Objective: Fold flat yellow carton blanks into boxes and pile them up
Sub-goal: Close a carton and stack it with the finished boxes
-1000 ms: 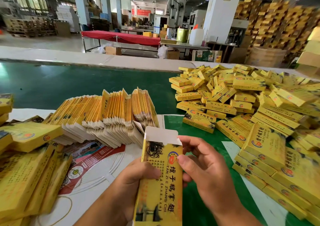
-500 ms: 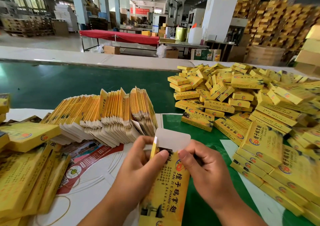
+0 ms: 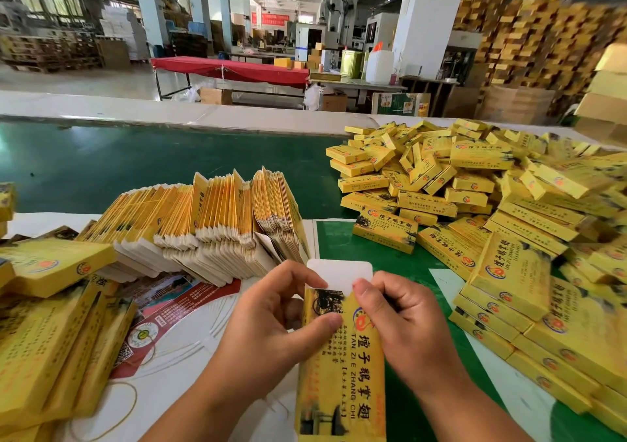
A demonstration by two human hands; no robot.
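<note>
- The yellow carton [image 3: 341,367] stands lengthwise at the near edge of the desk [image 3: 135,167], printed face up, its white end flap [image 3: 342,273] raised at the far end.
- The left hand [image 3: 271,319] holds the carton's left side, thumb on the printed face and forefinger at the base of the flap; its grip is closed on the carton.
- The right hand [image 3: 403,323] pinches the carton's right top corner, fingers curled; whether they also press the flap is hard to tell.
- Just beyond the hands a row of flat blanks [image 3: 203,224] stands on edge, leaning.
- A heap of folded boxes [image 3: 492,204] covers the desk's right side up to its far edge.
- More yellow boxes [image 3: 51,323] lie along the left edge, blurred.
- A printed red and white sheet [image 3: 169,309] lies under the blanks.
</note>
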